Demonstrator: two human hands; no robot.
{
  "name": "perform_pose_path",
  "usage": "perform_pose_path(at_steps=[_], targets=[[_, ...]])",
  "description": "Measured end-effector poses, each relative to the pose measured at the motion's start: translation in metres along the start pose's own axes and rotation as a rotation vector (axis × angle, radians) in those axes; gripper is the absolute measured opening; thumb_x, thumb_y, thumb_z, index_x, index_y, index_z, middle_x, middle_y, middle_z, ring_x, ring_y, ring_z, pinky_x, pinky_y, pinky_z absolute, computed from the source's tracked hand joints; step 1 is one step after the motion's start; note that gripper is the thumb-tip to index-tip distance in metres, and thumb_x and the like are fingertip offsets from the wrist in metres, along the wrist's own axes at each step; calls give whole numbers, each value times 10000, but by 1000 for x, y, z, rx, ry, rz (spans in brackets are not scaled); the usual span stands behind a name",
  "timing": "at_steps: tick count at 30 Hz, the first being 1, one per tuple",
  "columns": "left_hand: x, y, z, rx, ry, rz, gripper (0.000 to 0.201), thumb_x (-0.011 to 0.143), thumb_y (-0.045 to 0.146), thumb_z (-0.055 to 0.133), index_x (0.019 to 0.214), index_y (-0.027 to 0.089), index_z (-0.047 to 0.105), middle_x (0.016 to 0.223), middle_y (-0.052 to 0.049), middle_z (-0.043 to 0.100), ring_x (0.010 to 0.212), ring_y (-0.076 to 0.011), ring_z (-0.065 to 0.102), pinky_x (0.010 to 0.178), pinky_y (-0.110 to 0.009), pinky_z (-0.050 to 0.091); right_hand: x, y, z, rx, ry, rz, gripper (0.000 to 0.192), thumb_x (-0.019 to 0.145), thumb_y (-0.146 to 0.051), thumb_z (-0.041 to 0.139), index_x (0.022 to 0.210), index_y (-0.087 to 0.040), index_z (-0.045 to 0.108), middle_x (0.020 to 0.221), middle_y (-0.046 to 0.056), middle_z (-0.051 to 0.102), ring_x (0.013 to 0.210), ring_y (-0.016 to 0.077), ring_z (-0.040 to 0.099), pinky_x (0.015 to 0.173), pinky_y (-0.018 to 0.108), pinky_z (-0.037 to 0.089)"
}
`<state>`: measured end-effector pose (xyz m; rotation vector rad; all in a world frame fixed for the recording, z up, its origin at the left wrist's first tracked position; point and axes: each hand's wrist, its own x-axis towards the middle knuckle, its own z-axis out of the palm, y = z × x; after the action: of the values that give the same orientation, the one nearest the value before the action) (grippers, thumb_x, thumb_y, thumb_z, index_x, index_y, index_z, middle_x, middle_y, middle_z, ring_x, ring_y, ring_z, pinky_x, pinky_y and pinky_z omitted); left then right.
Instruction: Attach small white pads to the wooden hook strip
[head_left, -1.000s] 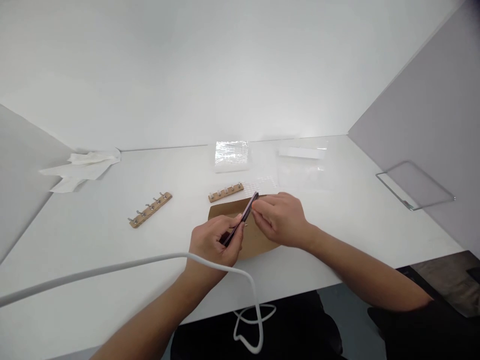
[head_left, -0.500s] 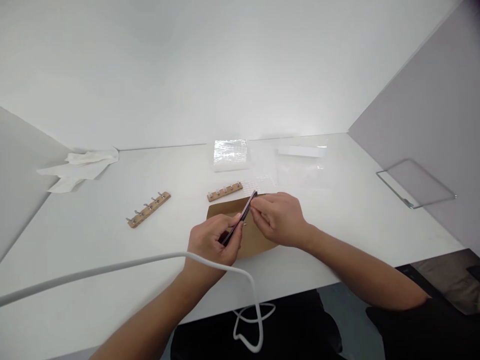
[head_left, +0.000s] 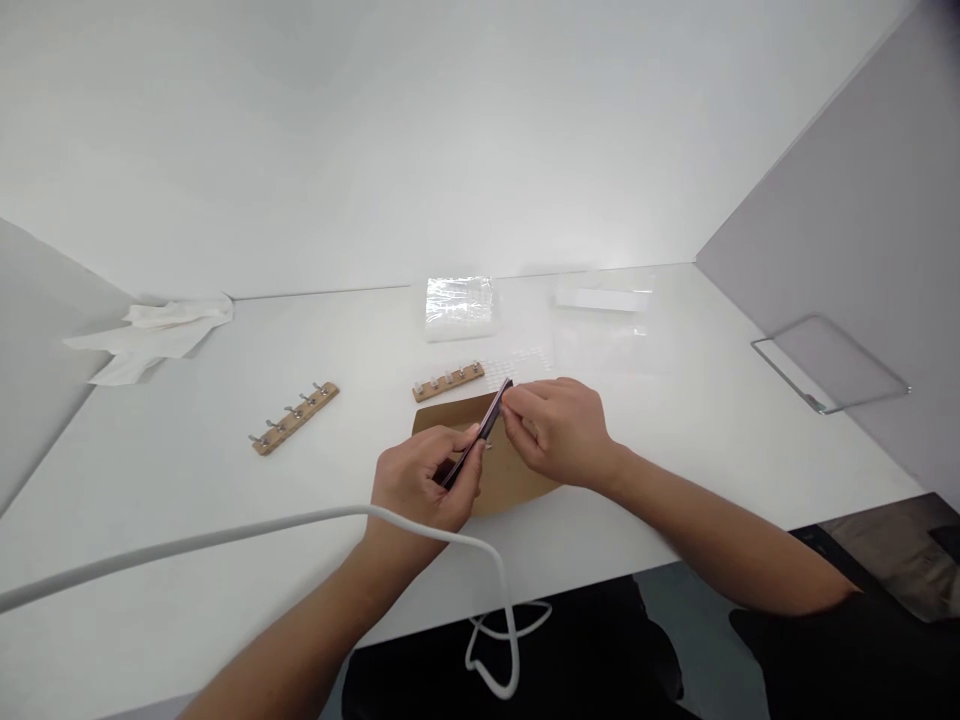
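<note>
A thin, dark, flat piece with a pinkish edge (head_left: 491, 416) is held up at a slant, seen almost edge-on. My left hand (head_left: 421, 478) grips its lower part between thumb and fingers. At the upper end, my right hand (head_left: 559, 428) is closed, its thumb and forefinger pinched against the piece; its fingertips are partly hidden. Beneath both hands lies a brown sheet (head_left: 517, 490) on the white table. A tiny shiny bit by the left fingertips is too small to name.
Two wooden strips with small metal clips, one at left (head_left: 296, 420) and one behind the sheet (head_left: 448, 382), lie on the table (head_left: 187, 440). Behind are a clear plastic packet (head_left: 459, 308) and a white strip (head_left: 602, 299). White tissue (head_left: 161, 340), a wire frame (head_left: 825, 365) and a pale cable (head_left: 300, 519) also show.
The hands keep nearly the same grip on the dark piece. The whole view has shifted very slightly; otherwise nothing has plainly moved.
</note>
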<state>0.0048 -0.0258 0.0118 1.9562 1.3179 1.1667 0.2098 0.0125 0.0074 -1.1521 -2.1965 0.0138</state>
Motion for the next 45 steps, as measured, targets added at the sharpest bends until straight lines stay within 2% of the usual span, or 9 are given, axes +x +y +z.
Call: perform_pose_path(at_steps=[3, 13, 17, 22, 26, 30, 34, 38, 45], targets=[[0, 0, 1, 14, 7, 15, 108, 942, 249, 700, 909, 191, 785, 594, 17, 682, 450, -101, 592, 437, -206, 469, -1, -1, 0, 49, -67, -49, 254, 934, -183, 566, 691, -197, 493, 598, -46, 530, 575, 106, 414, 594, 283, 255], [1, 3, -2, 24, 20, 15, 130, 937, 257, 705, 852, 178, 763, 617, 1, 691, 467, -107, 609, 440, -207, 466, 1, 0, 1, 30, -4, 42, 288, 966, -198, 520, 682, -199, 471, 585, -37, 514, 553, 113, 378, 586, 286, 242], [1, 1, -1, 39, 17, 22, 119, 931, 262, 707, 869, 182, 769, 624, -1, 700, 465, -105, 594, 442, -211, 470, 0, -4, 2, 91, -91, -28, 263, 939, -189, 543, 685, -200, 476, 596, -40, 527, 573, 112, 411, 589, 286, 250], [1, 1, -1, 54, 41, 24, 108, 937, 258, 714, 894, 182, 777, 618, 5, 689, 459, -94, 564, 436, -207, 448, 2, -6, 2, 48, 0, 49, 265, 943, -190, 542, 686, -198, 475, 599, -41, 525, 562, 111, 376, 583, 286, 247], [1, 2, -2, 50, 21, 33, 110, 937, 255, 714, 873, 180, 764, 649, -2, 700, 477, -96, 586, 446, -204, 457, 4, -3, 1, 100, -52, -1, 292, 953, -193, 536, 675, -198, 448, 582, -47, 491, 561, 109, 366, 573, 279, 243], [0, 2, -2, 41, 31, 31, 86, 940, 236, 709, 920, 180, 772, 669, -3, 716, 479, -95, 599, 461, -203, 470, 4, -1, 1, 42, 43, 79, 271, 949, -194, 541, 686, -198, 477, 605, -41, 515, 562, 110, 361, 570, 282, 235], [1, 1, -2, 61, 9, 31, 125, 946, 257, 697, 876, 182, 768, 636, 5, 691, 474, -95, 595, 458, -202, 468, 2, -4, 3, 99, -52, 1, 273, 930, -184, 552, 673, -199, 462, 593, -47, 499, 570, 109, 379, 574, 278, 249], [2, 1, -2, 69, 38, 46, 123, 945, 266, 699, 900, 182, 776, 650, -3, 707, 465, -92, 572, 447, -206, 452, 1, -6, 4, 73, 21, 56, 275, 926, -176, 541, 665, -201, 459, 588, -48, 493, 555, 111, 353, 567, 279, 249], [3, 5, -2, 53, 44, 21, 120, 948, 268, 696, 896, 192, 774, 669, -7, 718, 487, -102, 605, 450, -204, 467, 2, -5, 4, 93, 3, -2, 276, 927, -177, 540, 665, -205, 457, 590, -45, 504, 565, 113, 377, 586, 274, 277]])
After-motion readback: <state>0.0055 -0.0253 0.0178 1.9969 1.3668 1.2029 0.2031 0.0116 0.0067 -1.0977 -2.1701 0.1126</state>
